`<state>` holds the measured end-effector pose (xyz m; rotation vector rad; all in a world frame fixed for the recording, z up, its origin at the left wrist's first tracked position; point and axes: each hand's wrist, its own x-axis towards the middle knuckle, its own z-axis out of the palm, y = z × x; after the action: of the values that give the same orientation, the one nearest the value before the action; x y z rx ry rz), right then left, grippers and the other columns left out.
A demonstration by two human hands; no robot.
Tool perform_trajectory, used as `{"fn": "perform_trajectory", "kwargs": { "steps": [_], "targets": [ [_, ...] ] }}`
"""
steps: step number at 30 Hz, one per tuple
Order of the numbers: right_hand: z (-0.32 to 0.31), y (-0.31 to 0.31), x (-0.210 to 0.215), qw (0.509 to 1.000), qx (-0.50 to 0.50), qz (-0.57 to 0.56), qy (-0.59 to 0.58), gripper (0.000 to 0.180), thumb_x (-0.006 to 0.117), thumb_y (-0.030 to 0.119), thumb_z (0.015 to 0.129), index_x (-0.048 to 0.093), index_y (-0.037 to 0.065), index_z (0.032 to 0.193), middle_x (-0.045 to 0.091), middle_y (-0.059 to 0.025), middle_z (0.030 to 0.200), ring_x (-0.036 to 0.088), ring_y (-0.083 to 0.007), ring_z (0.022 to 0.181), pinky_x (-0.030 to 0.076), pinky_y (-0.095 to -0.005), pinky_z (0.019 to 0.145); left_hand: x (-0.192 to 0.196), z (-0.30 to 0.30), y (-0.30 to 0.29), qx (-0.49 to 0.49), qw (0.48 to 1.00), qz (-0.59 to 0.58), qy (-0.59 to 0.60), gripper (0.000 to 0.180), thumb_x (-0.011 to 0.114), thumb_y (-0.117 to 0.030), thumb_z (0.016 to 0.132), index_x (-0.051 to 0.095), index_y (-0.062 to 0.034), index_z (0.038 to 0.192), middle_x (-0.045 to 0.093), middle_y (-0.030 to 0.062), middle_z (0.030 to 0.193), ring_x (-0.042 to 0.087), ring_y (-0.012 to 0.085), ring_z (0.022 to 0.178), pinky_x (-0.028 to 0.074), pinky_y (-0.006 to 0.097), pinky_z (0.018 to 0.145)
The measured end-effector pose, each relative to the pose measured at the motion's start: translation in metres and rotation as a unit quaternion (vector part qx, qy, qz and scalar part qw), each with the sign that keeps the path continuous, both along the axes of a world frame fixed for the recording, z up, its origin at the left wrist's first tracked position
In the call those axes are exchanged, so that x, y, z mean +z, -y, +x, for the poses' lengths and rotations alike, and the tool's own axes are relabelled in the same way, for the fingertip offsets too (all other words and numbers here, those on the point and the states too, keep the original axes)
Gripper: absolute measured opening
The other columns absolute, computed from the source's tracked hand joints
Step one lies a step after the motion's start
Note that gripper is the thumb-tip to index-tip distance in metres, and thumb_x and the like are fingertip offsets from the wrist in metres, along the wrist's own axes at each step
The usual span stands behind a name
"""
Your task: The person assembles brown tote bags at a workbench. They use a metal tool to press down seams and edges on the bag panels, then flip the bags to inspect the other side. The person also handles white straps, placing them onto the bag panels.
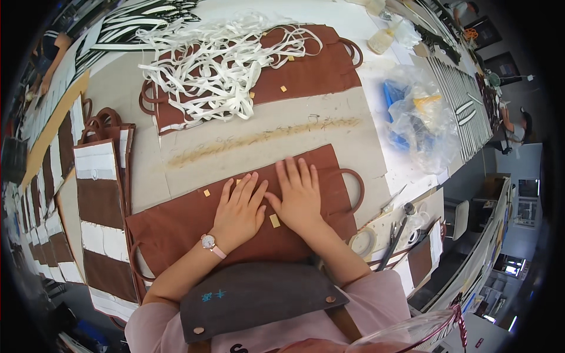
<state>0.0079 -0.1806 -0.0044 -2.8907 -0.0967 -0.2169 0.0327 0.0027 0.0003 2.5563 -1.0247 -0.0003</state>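
A: Which elements are forming the ground of this view?

B: A pale work surface (368, 170) is spanning the centre. On its near side, directly before the person, a brown bag piece (268, 244) is lying flat.

A: What is occupying the far side?

B: A second brown piece (323, 59) is lying there, well apart from the first, and a tangled heap of white straps (212, 65) is covering much of its left part.

A: How are the fingers being held?

B: Released and extended. The left hand (235, 215) and the right hand (299, 197) are resting palm down on the near piece, side by side; the right thumb is pointing toward the left hand.

A: And the smaller details?

B: A brown handle loop (361, 191) is curving out at the near piece's right end, a wristwatch (208, 241) is encircling the left wrist, and a yellow tag (274, 220) is showing between the hands.
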Motion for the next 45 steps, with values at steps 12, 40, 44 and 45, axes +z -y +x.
{"fn": "perform_trajectory", "kwargs": {
  "steps": [12,40,44,45],
  "targets": [
    [0.001,0.064,-0.001,0.981,-0.184,-0.053,0.019,0.064,0.064,0.043,0.092,0.052,-0.001,0.137,0.051,-0.024,0.141,0.044,-0.0442,0.132,0.026,-0.0625,0.113,-0.002,0.005,-0.019,0.069,0.994,-0.077,-0.035,0.058,0.069,-0.018,0.086,0.051,-0.0064,0.14,0.042,0.0189,0.149,0.038,0.0384,0.14,0.024,0.058,0.118],
    [-0.067,0.159,0.067,0.811,-0.206,0.545,-0.051,0.029,0.069,0.009,0.09,0.073,0.005,0.118,0.057,0.0069,0.072,0.041,-0.0023,0.055,0.03,-0.0193,0.047,0.048,0.011,-0.226,0.266,0.954,-0.112,-0.082,0.017,0.072,-0.013,0.086,0.063,0.0007,0.081,0.059,0.0136,0.078,0.059,0.0315,0.075,0.047,0.038,0.071],
    [-0.071,0.154,0.08,0.807,-0.213,0.55,-0.042,0.029,0.068,0.008,0.089,0.073,0.004,0.118,0.058,0.0065,0.073,0.04,-0.0025,0.054,0.029,-0.0195,0.047,0.056,0.008,-0.221,0.27,0.954,-0.108,-0.073,0.016,0.071,-0.013,0.086,0.063,0.0008,0.081,0.059,0.0138,0.078,0.059,0.0318,0.076,0.047,0.039,0.072],
    [-0.072,0.153,0.081,0.803,-0.217,0.554,-0.039,0.029,0.068,0.008,0.089,0.072,0.004,0.118,0.058,0.0064,0.073,0.039,-0.0025,0.054,0.028,-0.0196,0.047,0.057,0.007,-0.221,0.272,0.954,-0.107,-0.072,0.016,0.071,-0.012,0.087,0.063,0.0008,0.081,0.06,0.0138,0.078,0.059,0.0318,0.076,0.047,0.039,0.072]
  ]
}}
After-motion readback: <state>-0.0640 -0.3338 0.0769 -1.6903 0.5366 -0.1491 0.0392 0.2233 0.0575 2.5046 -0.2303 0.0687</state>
